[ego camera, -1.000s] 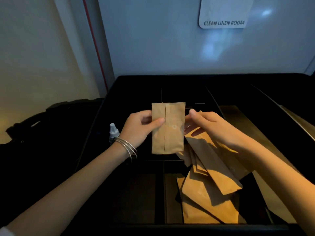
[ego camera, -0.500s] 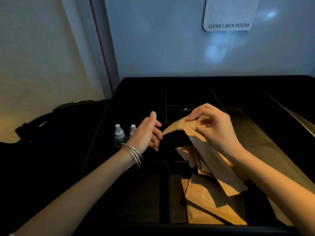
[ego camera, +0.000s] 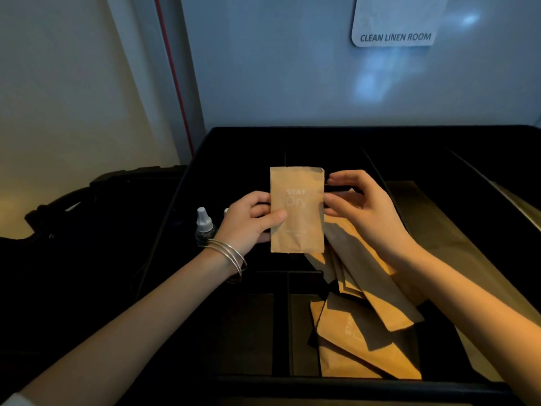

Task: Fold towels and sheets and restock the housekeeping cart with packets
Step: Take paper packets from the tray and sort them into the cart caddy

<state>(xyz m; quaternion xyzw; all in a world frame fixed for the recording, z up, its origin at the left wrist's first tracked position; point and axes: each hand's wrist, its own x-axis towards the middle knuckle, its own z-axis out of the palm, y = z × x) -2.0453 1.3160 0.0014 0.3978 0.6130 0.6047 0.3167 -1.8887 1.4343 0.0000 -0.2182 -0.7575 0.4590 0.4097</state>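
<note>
A brown paper packet printed "STAY Dry" stands upright above the black cart tray. My left hand pinches its left edge, thumb on the front. My right hand holds its right edge with fingertips. Below and to the right, several more brown packets lie in a loose overlapping pile in a tray compartment.
Two small bottles with white caps stand in the tray's left compartment, beside my left wrist. Black dividers split the tray. A larger brown paper sheet lies at the right. A "CLEAN LINEN ROOM" sign hangs on the wall behind.
One second ago both hands held a packet with its seam side facing me. Half a second ago only the right hand pinched a tilted packet. Now both hold one upright, printed side facing.
</note>
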